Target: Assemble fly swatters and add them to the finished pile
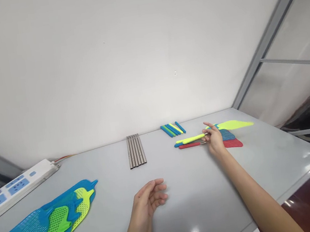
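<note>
My right hand [214, 140] is closed around the shaft of a yellow fly swatter [193, 138], its index finger stretched out. The swatter's yellow head [234, 124] points right and is slightly blurred. Under and beside it lie a blue fly swatter [227, 134] and a red fly swatter [189, 145], both partly hidden by my hand. My left hand [147, 203] hovers over the front of the table, fingers loosely curved and apart, with nothing in it.
Several metal tubes [136, 151] lie side by side near the wall. To their right are several coloured handles [172, 129]. Loose swatter heads [51, 219] in blue, green and yellow overlap at the left, by a white power strip [20, 186]. All rest on a grey table [184, 200].
</note>
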A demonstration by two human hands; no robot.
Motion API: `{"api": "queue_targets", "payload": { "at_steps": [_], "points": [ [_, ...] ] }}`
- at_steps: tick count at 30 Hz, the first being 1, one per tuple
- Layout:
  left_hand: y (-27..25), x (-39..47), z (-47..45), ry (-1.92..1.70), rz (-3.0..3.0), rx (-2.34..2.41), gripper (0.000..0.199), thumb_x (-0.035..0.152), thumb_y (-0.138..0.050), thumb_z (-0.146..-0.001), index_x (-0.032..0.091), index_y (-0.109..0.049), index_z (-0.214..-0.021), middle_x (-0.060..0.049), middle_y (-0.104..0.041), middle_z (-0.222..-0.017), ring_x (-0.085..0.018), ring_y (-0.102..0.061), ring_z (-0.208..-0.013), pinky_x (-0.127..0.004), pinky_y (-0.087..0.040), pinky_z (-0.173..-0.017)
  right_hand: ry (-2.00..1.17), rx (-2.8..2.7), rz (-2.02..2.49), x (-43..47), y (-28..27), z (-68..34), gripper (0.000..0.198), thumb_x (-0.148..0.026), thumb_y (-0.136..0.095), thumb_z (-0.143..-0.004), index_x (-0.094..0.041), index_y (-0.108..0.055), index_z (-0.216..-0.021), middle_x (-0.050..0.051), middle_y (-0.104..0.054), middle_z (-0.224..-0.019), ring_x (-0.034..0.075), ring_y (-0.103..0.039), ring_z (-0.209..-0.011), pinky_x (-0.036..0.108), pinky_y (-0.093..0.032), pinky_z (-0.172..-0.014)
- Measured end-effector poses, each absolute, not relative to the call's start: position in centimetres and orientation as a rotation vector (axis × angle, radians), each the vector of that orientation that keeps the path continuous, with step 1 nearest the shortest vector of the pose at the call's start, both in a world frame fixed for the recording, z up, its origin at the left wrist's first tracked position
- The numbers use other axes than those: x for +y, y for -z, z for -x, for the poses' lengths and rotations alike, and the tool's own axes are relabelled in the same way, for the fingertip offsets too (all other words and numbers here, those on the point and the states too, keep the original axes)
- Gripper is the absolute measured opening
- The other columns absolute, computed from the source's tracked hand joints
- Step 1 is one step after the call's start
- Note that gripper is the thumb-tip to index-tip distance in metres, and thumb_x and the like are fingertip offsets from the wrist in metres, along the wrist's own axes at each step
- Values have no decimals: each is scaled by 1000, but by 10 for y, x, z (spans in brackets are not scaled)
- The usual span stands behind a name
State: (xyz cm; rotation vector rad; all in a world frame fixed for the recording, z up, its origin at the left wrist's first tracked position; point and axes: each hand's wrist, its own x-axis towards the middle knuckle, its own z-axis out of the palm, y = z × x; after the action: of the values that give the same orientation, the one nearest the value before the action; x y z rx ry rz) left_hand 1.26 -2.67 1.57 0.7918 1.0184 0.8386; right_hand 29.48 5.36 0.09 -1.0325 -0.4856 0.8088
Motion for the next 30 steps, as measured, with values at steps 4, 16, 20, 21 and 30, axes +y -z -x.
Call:
{"api": "queue_targets", "payload": {
  "at_steps": [4,16,20,21,30],
  "points": [
    [-16,-28,-13,-816,-809,1034,29,36,-45,-75,13,-58,-88,-6,-59,-82,-15,-54,-67,-30,-43,-67,-994,-418,1009,55,5,-292,36,-4,-36,-58,-20,-48,-89,-2,-53,-62,2,-27,-32,17,-33,-36],
    [-14,-28,-13,-829,-785,1022,26,37,-46,-74,16,-59,-82,-1,-53,-66,-13,-51,-60,-26,-41,-60,-1270,-576,1215,45,-12,-292,25,-5,-35,-65,-12,-49,-84,6,-56,-61,14,-55,-46,33,-49,-56],
    [-15,-31,-14,-848,-777,994,27,37,-45,-75,15,-59,-82,-1,-54,-67,-12,-50,-59,-25,-40,-59,-1194,-702,1451,44,-13,-292,21,-10,-35,-68,-15,-47,-84,3,-54,-53,14,-54,-41,30,-47,-47],
    [-15,-32,-15,-851,-777,989,27,37,-45,-75,15,-59,-83,-1,-54,-67,-12,-50,-59,-25,-40,-59,-1171,-703,1474,44,-12,-292,18,-11,-36,-68,-15,-47,-82,1,-52,-49,12,-50,-36,28,-45,-42],
    [-19,-33,-16,-844,-774,987,27,37,-43,-76,15,-59,-80,-1,-53,-66,-11,-50,-58,-25,-39,-59,-1047,-767,1576,44,-11,-297,16,-13,-36,-66,-20,-46,-77,-9,-31,-40,3,-22,-29,14,-19,-30]
  ]
}}
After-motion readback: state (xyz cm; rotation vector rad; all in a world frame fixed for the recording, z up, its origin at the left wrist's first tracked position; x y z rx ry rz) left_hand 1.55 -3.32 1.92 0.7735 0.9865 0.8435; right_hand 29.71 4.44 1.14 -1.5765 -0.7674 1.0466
